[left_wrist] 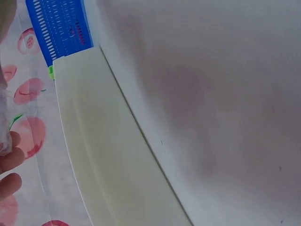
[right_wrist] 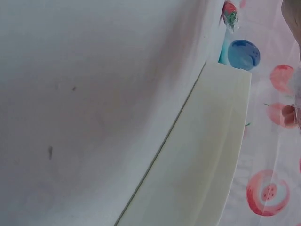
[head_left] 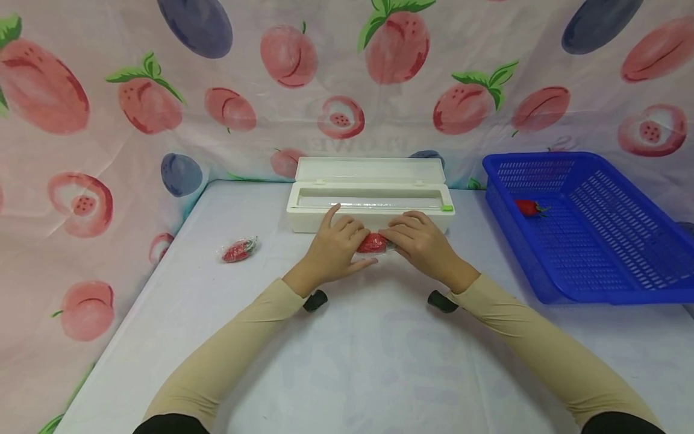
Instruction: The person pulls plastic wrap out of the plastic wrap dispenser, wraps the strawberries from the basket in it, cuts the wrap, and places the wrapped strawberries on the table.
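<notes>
In the head view both hands hold a red strawberry (head_left: 372,243) in clear plastic film, in front of a white cling film dispenser (head_left: 371,220). My left hand (head_left: 337,246) grips its left side, the thumb stretched out below. On the right end, the fingers of my right hand (head_left: 420,244) pinch the film. The dispenser's lid (head_left: 371,170) stands raised, and a roll of film shows inside. Only a few left fingers (left_wrist: 10,160) appear at the edge of the left wrist view. In the right wrist view a fingertip (right_wrist: 289,115) touches clear film.
A film-wrapped strawberry (head_left: 238,249) lies on the white table (head_left: 358,361) to the left. At the right stands a blue plastic basket (head_left: 547,271) with one bare strawberry (head_left: 528,208) inside. Fruit-print cloth (head_left: 233,150) hangs behind the dispenser.
</notes>
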Available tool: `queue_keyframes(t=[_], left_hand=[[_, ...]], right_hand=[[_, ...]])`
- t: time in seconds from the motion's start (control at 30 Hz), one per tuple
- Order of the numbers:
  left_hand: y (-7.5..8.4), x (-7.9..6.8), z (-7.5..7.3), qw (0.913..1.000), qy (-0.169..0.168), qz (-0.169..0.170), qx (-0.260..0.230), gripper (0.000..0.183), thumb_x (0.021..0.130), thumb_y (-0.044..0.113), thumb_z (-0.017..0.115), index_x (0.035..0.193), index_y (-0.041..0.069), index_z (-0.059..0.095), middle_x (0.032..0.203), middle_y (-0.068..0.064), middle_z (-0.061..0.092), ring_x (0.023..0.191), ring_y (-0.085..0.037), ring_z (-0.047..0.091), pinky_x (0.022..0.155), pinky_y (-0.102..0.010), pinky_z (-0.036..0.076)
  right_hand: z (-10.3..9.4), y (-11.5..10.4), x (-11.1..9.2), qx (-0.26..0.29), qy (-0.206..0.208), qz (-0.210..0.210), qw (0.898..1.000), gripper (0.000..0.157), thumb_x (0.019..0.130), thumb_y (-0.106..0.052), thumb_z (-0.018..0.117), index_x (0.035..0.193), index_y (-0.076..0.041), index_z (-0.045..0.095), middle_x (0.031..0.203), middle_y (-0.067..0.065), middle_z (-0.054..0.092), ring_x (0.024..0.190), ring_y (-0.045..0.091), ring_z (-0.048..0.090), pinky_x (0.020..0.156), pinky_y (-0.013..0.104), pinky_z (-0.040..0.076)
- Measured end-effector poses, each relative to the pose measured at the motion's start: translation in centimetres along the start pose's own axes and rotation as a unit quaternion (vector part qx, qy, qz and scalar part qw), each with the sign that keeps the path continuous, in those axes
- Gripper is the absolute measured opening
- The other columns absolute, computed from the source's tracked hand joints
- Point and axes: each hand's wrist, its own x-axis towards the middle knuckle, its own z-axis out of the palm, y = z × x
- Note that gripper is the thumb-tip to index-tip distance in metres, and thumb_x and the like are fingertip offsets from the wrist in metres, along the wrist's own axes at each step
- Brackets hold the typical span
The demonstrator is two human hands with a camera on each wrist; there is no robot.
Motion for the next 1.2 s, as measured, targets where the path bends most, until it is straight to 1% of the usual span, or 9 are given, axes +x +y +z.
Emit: queue_keyframes(t=[0.17, 0.23, 0.33, 0.5, 0.73, 0.9, 0.97, 1.07, 1.2], left_hand=[[0.0, -0.1, 0.0, 1.0000, -0.002, -0.009, 0.004, 0.048, 0.075, 0.051, 0.072, 0.103, 0.012, 0.066, 0.099, 0.000, 0.068, 0.101, -0.020, 0.059, 0.109, -0.053, 0.031], [0.0, -0.1, 0.1, 1.0000, -0.001, -0.008, 0.002, 0.049, 0.073, 0.048, 0.074, 0.105, 0.012, 0.065, 0.100, 0.000, 0.068, 0.101, -0.020, 0.060, 0.108, -0.052, 0.031], [0.1, -0.2, 0.2, 0.9997, -0.003, -0.010, -0.024, 0.052, 0.071, 0.048, 0.076, 0.106, 0.012, 0.064, 0.100, 0.000, 0.067, 0.101, -0.020, 0.059, 0.109, -0.053, 0.031], [0.1, -0.4, 0.2, 0.9980, -0.013, -0.019, -0.059, 0.054, 0.073, 0.053, 0.072, 0.107, 0.012, 0.063, 0.100, 0.001, 0.067, 0.102, -0.019, 0.058, 0.109, -0.053, 0.030], [-0.1, -0.5, -0.3, 0.9991, 0.018, -0.009, -0.039, 0.040, 0.078, 0.047, 0.071, 0.097, 0.011, 0.067, 0.089, 0.001, 0.069, 0.093, -0.017, 0.060, 0.107, -0.051, 0.034], [-0.5, -1.0, -0.3, 0.9983, 0.042, -0.021, -0.035, 0.042, 0.077, 0.043, 0.074, 0.100, 0.009, 0.068, 0.089, -0.001, 0.071, 0.091, -0.017, 0.063, 0.105, -0.050, 0.037], [-0.8, -1.4, -0.4, 0.9979, 0.032, -0.034, -0.045, 0.045, 0.078, 0.042, 0.073, 0.106, 0.008, 0.067, 0.092, -0.002, 0.071, 0.093, -0.018, 0.064, 0.105, -0.050, 0.036], [-1.4, -2.2, -0.5, 0.9963, -0.006, -0.059, -0.063, 0.052, 0.078, 0.044, 0.072, 0.115, 0.008, 0.063, 0.099, -0.005, 0.070, 0.098, -0.020, 0.062, 0.106, -0.052, 0.034], [-3.1, -4.2, -1.1, 0.9904, -0.056, -0.102, -0.074, 0.054, 0.078, 0.043, 0.072, 0.119, 0.011, 0.060, 0.104, -0.006, 0.068, 0.103, -0.024, 0.060, 0.107, -0.053, 0.031]], right_hand=[[0.2, 0.0, 0.0, 0.030, -0.048, 0.019, 0.998, 0.060, 0.062, -0.026, 0.087, 0.112, -0.002, 0.064, 0.101, 0.011, 0.069, 0.100, 0.027, 0.061, 0.094, 0.048, 0.044], [0.3, 0.0, -0.1, 0.043, -0.067, 0.028, 0.996, 0.065, 0.063, -0.032, 0.086, 0.115, -0.001, 0.062, 0.103, 0.011, 0.068, 0.102, 0.027, 0.060, 0.094, 0.048, 0.043], [0.4, -0.1, -0.1, 0.056, -0.077, 0.039, 0.995, 0.057, 0.067, -0.029, 0.084, 0.113, -0.002, 0.063, 0.101, 0.010, 0.068, 0.100, 0.026, 0.060, 0.093, 0.046, 0.044], [0.3, -0.3, -0.1, 0.061, -0.068, 0.057, 0.994, 0.048, 0.068, -0.021, 0.084, 0.107, -0.003, 0.065, 0.097, 0.009, 0.069, 0.097, 0.024, 0.062, 0.092, 0.045, 0.045], [0.8, -0.5, 0.0, 0.059, -0.043, 0.066, 0.995, 0.052, 0.065, -0.022, 0.085, 0.109, -0.003, 0.065, 0.097, 0.009, 0.070, 0.096, 0.025, 0.062, 0.091, 0.043, 0.046], [0.8, -1.0, 0.4, 0.065, -0.053, 0.106, 0.991, 0.057, 0.067, -0.021, 0.084, 0.116, 0.000, 0.063, 0.104, 0.012, 0.070, 0.101, 0.027, 0.062, 0.094, 0.046, 0.045], [1.0, -1.2, 0.6, 0.073, -0.058, 0.125, 0.988, 0.055, 0.069, -0.020, 0.083, 0.116, -0.001, 0.064, 0.105, 0.012, 0.070, 0.101, 0.027, 0.062, 0.095, 0.046, 0.044], [1.5, -1.6, 1.2, 0.091, -0.065, 0.149, 0.983, 0.052, 0.070, -0.018, 0.082, 0.116, -0.002, 0.064, 0.105, 0.012, 0.070, 0.101, 0.026, 0.063, 0.095, 0.045, 0.044], [2.7, -2.1, 1.9, 0.115, -0.085, 0.185, 0.972, 0.051, 0.072, -0.018, 0.081, 0.118, -0.004, 0.064, 0.108, 0.011, 0.070, 0.103, 0.026, 0.063, 0.096, 0.045, 0.045]])
